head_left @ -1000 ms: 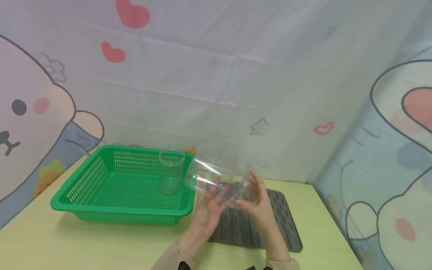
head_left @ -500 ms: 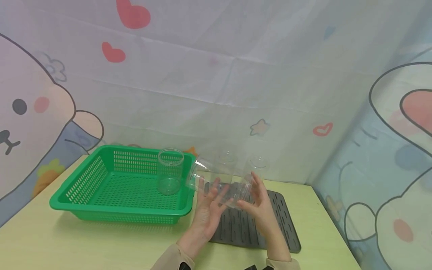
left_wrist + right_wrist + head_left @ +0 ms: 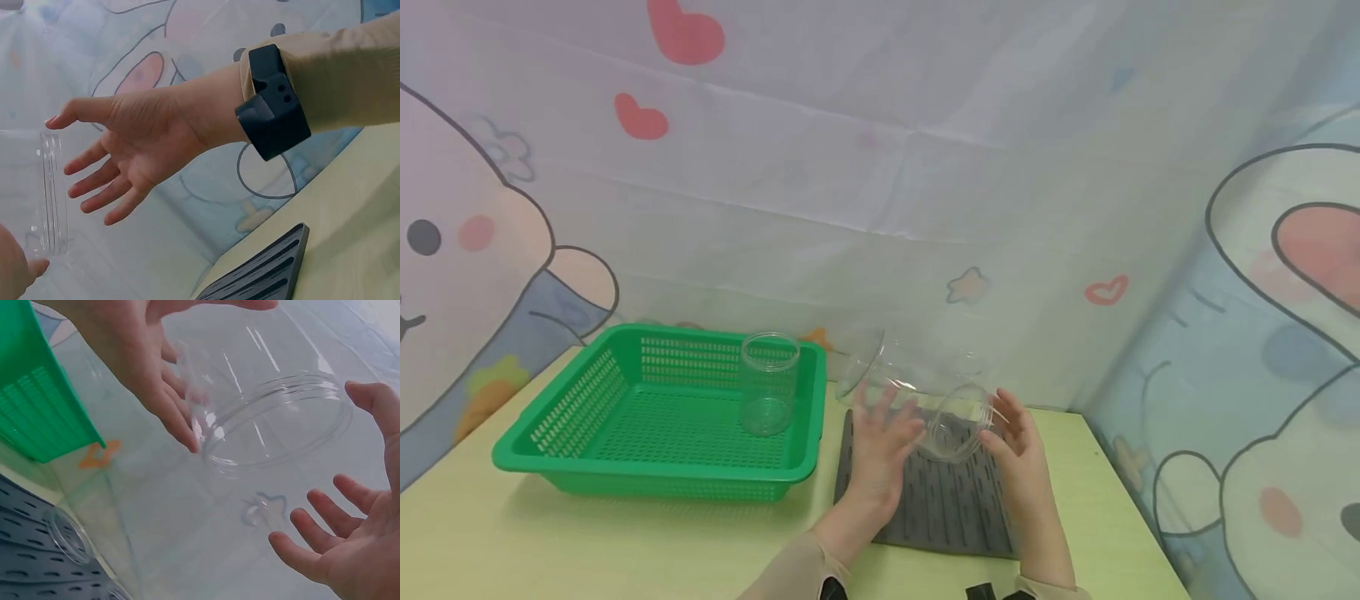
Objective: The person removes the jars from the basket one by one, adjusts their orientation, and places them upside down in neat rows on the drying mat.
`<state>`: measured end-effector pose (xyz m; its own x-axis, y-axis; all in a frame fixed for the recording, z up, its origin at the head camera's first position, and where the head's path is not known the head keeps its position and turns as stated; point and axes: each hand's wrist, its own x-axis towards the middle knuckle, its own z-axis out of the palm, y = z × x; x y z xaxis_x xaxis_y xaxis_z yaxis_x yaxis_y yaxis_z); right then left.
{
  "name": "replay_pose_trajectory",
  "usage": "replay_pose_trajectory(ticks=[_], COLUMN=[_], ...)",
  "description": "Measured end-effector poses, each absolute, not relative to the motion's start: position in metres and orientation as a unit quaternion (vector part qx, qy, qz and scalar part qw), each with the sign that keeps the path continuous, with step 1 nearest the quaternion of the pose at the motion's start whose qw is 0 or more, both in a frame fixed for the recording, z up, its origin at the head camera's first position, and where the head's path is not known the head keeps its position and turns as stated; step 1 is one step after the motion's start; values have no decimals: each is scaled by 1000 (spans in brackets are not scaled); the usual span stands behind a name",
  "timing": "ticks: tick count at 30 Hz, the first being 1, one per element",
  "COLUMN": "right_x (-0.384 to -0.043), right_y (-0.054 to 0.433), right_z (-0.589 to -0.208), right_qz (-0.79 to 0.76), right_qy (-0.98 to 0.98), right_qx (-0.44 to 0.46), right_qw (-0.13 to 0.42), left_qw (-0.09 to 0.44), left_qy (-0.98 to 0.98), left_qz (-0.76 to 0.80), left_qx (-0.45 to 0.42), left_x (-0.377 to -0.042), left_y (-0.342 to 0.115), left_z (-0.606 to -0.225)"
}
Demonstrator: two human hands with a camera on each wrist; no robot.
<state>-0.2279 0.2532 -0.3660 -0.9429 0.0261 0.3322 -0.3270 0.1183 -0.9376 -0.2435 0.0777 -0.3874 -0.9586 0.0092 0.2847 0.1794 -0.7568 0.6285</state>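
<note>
Pale printed cloth (image 3: pixel 880 175) is hanging behind everything, and from where I am standing the yellowish table (image 3: pixel 647 550) is spreading out in front of it. A green basket (image 3: pixel 655 468) is sitting towards the left, with a dark slotted mat (image 3: pixel 928 508) lying just beside it. Above the mat, a clear jar (image 3: pixel 928 392) is being held tilted in the air, its ringed end (image 3: pixel 53 194) facing the right hand (image 3: pixel 1021 454). Another jar (image 3: pixel 769 383) is standing upright inside the basket, near its right wall, and the round edge (image 3: pixel 70 536) of a further see-through vessel is showing on the mat, too faint for me to name. The left hand (image 3: pixel 880 462) is grasping the tilted jar between fingers and thumb; the right hand's fingers are spreading loosely beside the ringed end, its thumb so close that I cannot tell whether it is touching. I am judging the step in hand to be steadying this jar mid-air; the next move seems to be calling for a gentle second hold, the smooth wall probably being slippery.
</note>
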Motion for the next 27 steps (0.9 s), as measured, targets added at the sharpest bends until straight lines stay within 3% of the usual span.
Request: replay_pose_trajectory(ticks=[10, 19, 27], right_x=[-229, -237, -243], right_y=[296, 328, 348], right_z=[-374, -392, -418], right_qz=[689, 713, 722], right_qy=[-695, -677, -672], right_qx=[72, 6, -43], right_qw=[195, 182, 161], left_qw=[108, 147, 144], left_qy=[-425, -523, -574], left_qz=[-874, -805, -771], left_qx=[-208, -237, -235], left_x=[-253, -253, -258], left_y=[109, 134, 159], left_z=[-385, -380, -385])
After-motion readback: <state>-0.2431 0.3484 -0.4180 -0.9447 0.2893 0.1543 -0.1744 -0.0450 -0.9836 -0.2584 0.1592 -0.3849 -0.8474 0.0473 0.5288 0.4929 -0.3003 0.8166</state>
